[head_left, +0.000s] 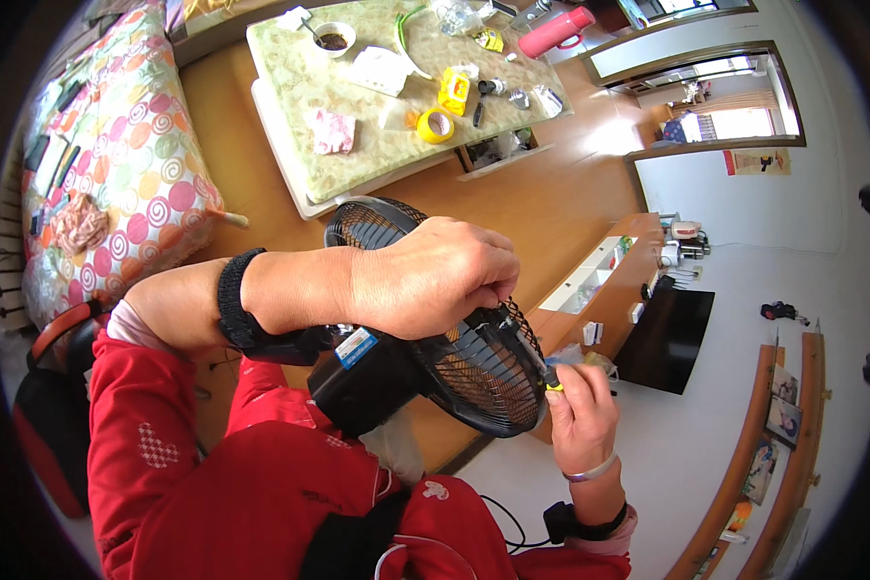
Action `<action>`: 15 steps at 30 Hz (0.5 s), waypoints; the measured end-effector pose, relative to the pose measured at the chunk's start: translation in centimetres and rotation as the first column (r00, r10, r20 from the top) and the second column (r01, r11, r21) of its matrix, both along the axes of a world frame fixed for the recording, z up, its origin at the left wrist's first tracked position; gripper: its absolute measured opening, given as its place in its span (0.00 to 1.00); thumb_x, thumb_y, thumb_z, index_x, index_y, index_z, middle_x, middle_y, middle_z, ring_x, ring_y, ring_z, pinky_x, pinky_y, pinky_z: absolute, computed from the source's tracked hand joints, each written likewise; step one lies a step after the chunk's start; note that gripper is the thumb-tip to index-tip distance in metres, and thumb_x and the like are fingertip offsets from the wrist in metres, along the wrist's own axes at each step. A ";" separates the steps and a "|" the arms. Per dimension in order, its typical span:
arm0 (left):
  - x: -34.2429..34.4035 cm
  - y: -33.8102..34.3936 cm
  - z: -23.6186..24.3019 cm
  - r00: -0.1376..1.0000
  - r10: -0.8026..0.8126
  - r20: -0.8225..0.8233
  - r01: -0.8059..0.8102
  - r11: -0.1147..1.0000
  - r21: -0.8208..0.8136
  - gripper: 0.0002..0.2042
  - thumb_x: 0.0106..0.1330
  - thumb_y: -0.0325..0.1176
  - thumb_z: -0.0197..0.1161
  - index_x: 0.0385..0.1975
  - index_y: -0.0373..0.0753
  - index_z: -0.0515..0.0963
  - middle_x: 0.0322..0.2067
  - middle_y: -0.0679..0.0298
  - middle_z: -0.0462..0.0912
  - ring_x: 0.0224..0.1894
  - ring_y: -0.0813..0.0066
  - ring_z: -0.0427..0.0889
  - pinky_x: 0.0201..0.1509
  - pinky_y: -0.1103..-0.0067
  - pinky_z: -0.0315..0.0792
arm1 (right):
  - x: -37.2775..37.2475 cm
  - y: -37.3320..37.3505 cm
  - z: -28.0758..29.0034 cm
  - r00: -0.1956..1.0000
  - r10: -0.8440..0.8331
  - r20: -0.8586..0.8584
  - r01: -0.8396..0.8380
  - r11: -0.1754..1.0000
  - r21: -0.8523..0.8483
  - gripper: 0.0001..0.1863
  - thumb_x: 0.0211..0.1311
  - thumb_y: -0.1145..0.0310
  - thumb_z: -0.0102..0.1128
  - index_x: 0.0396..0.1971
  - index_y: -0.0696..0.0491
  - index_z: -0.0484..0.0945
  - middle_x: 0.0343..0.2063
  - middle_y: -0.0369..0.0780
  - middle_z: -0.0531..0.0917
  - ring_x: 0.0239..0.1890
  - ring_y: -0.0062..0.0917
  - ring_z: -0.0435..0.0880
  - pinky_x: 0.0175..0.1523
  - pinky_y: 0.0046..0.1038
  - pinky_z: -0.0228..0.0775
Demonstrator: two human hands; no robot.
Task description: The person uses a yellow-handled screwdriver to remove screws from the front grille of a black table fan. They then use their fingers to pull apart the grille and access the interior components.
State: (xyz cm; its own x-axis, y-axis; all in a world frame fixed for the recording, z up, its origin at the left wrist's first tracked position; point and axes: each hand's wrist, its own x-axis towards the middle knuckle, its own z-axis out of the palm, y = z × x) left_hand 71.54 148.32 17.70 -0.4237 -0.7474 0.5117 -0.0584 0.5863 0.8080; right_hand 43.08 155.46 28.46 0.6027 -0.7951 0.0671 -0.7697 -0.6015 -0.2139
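A black fan [483,372] with a wire grille and a dark motor housing [362,382] is tilted in front of my body. My left hand [435,275] reaches across it, fingers curled down onto the middle of the fan; its fingertips and what they pinch are mostly hidden. My right hand [586,411] is closed around the yellow-and-black handle of a screwdriver [553,378]. The screwdriver points up and left along the grille toward my left fingers. Its tip cannot be made out against the dark fan.
Beyond the fan stands a marble-patterned table [358,135] with yellow tape [435,126], a bowl [333,40], a pink flask [557,33] and a pink-white cloth [333,131]. A bed [150,145] is at left, a black chair [53,425] lower left, and a television [665,343] at right.
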 end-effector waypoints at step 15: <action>-0.8 0.1 0.2 0.999 0.039 -0.008 -0.039 0.998 -0.052 0.07 0.60 0.20 0.68 0.33 0.34 0.76 0.32 0.55 0.79 0.35 0.50 0.81 0.38 0.63 0.75 | -1.2 -0.1 -0.2 0.919 -0.274 0.284 0.102 0.860 0.501 0.09 0.78 0.70 0.57 0.46 0.62 0.77 0.29 0.38 0.81 0.19 0.12 0.72 0.24 0.18 0.64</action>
